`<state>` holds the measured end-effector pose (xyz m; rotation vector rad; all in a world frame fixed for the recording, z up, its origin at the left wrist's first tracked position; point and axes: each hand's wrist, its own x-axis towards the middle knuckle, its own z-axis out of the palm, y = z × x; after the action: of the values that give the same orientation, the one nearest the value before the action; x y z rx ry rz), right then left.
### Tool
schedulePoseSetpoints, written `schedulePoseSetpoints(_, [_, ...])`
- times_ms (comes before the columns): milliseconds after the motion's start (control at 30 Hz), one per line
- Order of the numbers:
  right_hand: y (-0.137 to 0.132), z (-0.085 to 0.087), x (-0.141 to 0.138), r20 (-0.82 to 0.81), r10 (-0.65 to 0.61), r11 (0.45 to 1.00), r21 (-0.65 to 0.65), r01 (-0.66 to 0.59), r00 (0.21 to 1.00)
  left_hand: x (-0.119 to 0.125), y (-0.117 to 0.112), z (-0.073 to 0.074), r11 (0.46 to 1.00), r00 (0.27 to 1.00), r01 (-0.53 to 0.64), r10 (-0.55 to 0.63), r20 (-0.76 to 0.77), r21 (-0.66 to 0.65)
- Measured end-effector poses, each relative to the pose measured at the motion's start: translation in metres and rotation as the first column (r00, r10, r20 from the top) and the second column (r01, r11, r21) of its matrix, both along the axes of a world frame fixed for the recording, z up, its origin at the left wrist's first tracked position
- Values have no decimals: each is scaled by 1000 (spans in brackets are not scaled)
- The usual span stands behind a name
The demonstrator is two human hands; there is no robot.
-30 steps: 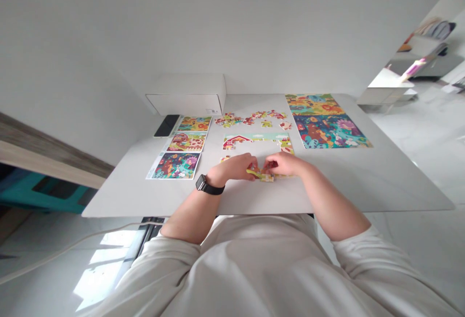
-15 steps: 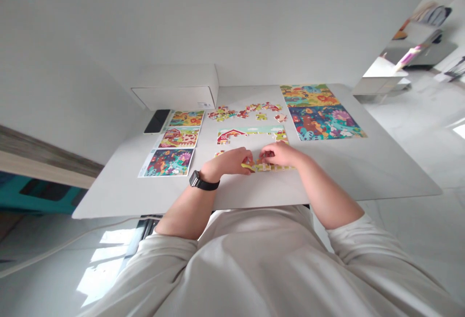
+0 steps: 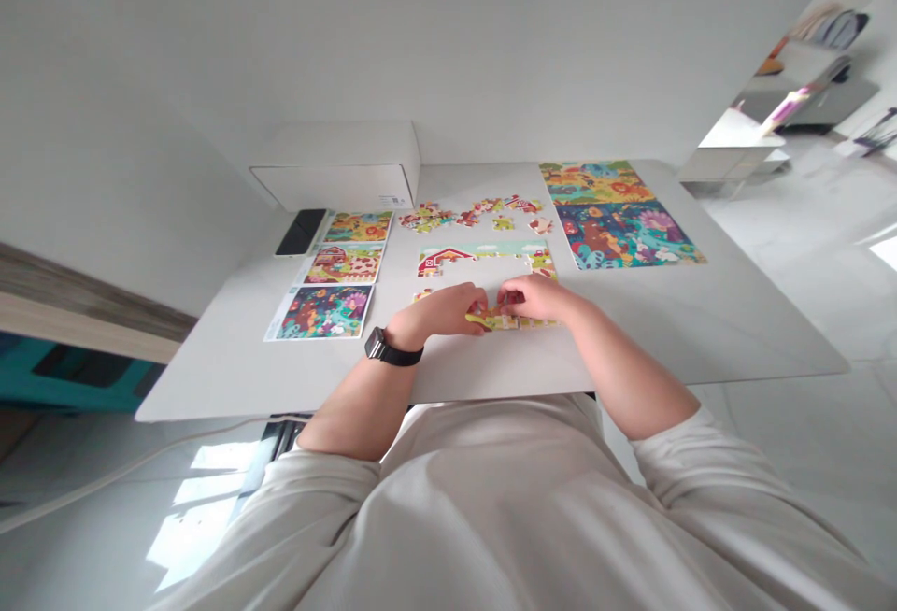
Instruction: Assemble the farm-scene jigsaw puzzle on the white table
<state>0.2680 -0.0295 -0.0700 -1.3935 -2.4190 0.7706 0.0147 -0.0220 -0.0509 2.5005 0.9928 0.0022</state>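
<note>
My left hand (image 3: 440, 310), with a black watch on its wrist, and my right hand (image 3: 534, 297) meet over a short row of joined jigsaw pieces (image 3: 499, 319) near the front of the white table (image 3: 701, 331). Both hands have their fingers curled and pinched on these yellow-orange pieces. Just beyond them lies the partly built top strip of the puzzle (image 3: 483, 258) with a red barn. A scatter of loose pieces (image 3: 471, 214) sits farther back.
Two finished puzzles (image 3: 613, 214) lie at the right rear. Three picture cards (image 3: 343, 263) lie in a column at the left, a black phone (image 3: 301, 232) beside them. A white box (image 3: 336, 167) stands against the wall.
The view has shifted a little, so everything sits slightly lower-left. My hands have drawn closer together over the joined pieces.
</note>
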Motion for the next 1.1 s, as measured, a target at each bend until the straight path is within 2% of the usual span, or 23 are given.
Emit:
schedulePoseSetpoints(233, [-3,5,-2,15,35,998,-54,-34,999,0,0,-2,1000,1000,10,-10,12,0])
schedulePoseSetpoints(433, [-2,5,-3,46,41,999,6,-41,998,-1,1,-3,1000,999,12,-12,30,9])
schedulePoseSetpoints(700, [-1,2,-1,30,65,998,-12,-65,997,14,-2,-11,980,985,-173,172,20,95])
schedulePoseSetpoints(867, [3,-2,2,25,123,991,51,-124,992,16,-3,-12,975,980,-200,201,0,101])
schedulePoseSetpoints(1100, [6,0,13,38,69,996,61,-71,997,20,-8,-4,971,973,-226,228,-20,83])
